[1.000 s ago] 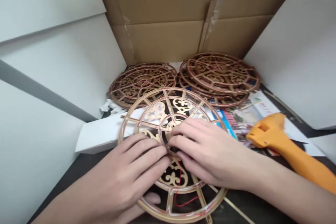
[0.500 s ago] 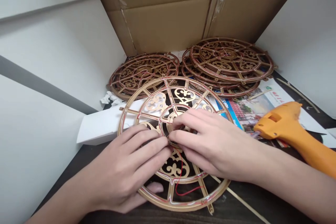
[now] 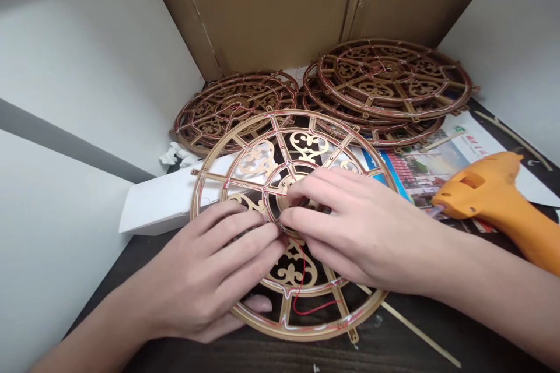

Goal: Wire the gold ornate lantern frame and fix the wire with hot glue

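A round gold openwork frame (image 3: pixel 286 289) with scroll ornaments is held tilted above the dark table, its channels lined with red and white wire. My left hand (image 3: pixel 219 271) grips it from the left, thumb beneath the rim and fingers over the inner ring. My right hand (image 3: pixel 345 224) is closed at the inner ring, thumb and index finger pinched by the left fingertips. A loose red wire (image 3: pixel 301 291) loops down from there across the lower part of the frame. Whatever lies between the right fingertips is hidden.
Similar round frames lie stacked at the back left (image 3: pixel 236 108) and back right (image 3: pixel 394 78). An orange glue gun (image 3: pixel 476 186) rests on printed paper at right. A white box (image 3: pixel 153 204), a thin wooden stick (image 3: pixel 422 326) and a cardboard wall (image 3: pixel 271 17) surround the work.
The camera view has shifted slightly, so the background sits a little higher. Both hands stay at the inner ring, with hardly any movement on the frame.
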`<state>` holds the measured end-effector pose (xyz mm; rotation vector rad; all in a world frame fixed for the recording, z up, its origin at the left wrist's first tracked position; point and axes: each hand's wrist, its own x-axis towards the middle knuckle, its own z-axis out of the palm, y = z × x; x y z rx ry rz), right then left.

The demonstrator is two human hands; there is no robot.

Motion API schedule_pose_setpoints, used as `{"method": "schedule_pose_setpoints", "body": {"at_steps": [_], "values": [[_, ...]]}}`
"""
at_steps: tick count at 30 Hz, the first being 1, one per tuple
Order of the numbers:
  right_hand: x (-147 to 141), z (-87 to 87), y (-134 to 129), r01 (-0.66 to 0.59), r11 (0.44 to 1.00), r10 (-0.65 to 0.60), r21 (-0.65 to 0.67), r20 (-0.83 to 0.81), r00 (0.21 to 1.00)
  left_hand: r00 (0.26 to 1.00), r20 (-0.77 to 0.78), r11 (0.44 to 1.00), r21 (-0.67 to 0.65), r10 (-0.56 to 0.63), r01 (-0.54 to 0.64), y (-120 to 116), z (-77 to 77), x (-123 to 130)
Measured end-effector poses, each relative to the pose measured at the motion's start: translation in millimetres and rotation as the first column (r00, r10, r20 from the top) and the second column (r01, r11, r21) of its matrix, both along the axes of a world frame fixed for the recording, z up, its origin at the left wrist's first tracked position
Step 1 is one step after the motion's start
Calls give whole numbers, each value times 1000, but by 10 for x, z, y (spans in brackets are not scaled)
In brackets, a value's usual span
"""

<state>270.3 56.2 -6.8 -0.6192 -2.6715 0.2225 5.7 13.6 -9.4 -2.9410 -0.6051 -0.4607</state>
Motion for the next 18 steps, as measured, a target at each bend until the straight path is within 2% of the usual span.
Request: {"method": "schedule_pose_setpoints", "body": {"at_steps": [11, 18], "values": [[0, 3, 17, -3, 1000, 2, 16, 19, 1000, 999, -46, 1000, -18, -17, 16, 2, 73, 29], [4, -12, 39, -15, 1000, 15, 25, 22, 1000, 998, -61, 997, -70, 20, -25, -16, 79, -4]]}}
